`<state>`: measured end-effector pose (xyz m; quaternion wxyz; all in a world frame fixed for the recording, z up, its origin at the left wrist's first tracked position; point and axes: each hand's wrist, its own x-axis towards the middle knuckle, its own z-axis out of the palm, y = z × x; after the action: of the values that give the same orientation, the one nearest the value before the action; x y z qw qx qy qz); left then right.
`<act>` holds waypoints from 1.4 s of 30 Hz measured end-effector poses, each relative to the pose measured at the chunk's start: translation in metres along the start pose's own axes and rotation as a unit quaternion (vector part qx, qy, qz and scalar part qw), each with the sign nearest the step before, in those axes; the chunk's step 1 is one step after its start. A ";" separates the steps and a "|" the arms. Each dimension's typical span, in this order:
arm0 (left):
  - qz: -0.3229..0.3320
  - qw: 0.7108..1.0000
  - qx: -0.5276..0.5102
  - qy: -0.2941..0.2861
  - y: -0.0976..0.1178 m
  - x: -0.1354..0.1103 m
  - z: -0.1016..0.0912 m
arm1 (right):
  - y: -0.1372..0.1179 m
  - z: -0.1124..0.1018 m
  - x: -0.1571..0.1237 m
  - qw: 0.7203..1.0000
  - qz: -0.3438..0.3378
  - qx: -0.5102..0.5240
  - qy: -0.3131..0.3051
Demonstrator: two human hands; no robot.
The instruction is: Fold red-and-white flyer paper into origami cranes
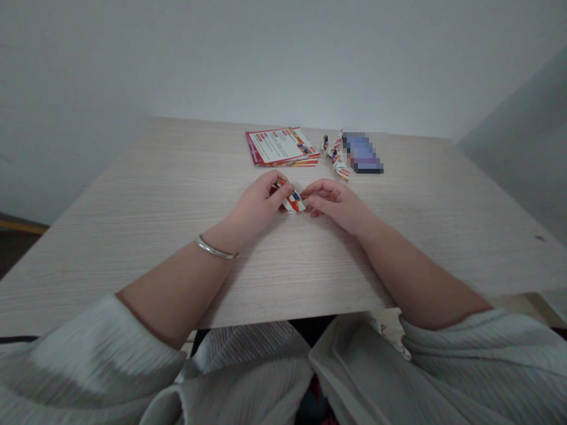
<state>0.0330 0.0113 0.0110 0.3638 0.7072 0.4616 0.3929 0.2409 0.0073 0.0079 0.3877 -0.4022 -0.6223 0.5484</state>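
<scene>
A small piece of folded printed paper, white with red, blue and yellow patches, is held just above the middle of the table. My left hand grips its left side, thumb on top and fingers curled behind. My right hand is at the paper's right end, with bent fingertips closed against its edge. How firmly the right fingers pinch is hard to make out. Part of the paper is hidden behind my left thumb and fingers.
A stack of printed leaflets lies near the back of the wood-grain table. Right of it are several crumpled or folded paper pieces and a pixelated, phone-like object. A pale wall stands behind the table.
</scene>
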 end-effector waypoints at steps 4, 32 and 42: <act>0.010 0.999 0.027 -0.013 0.005 -0.001 -0.002 | 0.003 0.001 0.001 0.999 -0.017 -0.014 -0.030; 0.027 0.987 -0.147 -0.063 0.013 -0.009 0.001 | -0.002 0.005 -0.002 0.998 -0.032 -0.022 -0.046; 0.068 0.994 -0.025 -0.083 0.008 -0.008 0.001 | -0.002 0.003 -0.002 0.995 -0.085 -0.052 0.006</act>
<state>0.0348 0.0008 0.0155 0.3912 0.7578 0.3707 0.3677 0.2387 0.0042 0.0099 0.4155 -0.3710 -0.6794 0.4777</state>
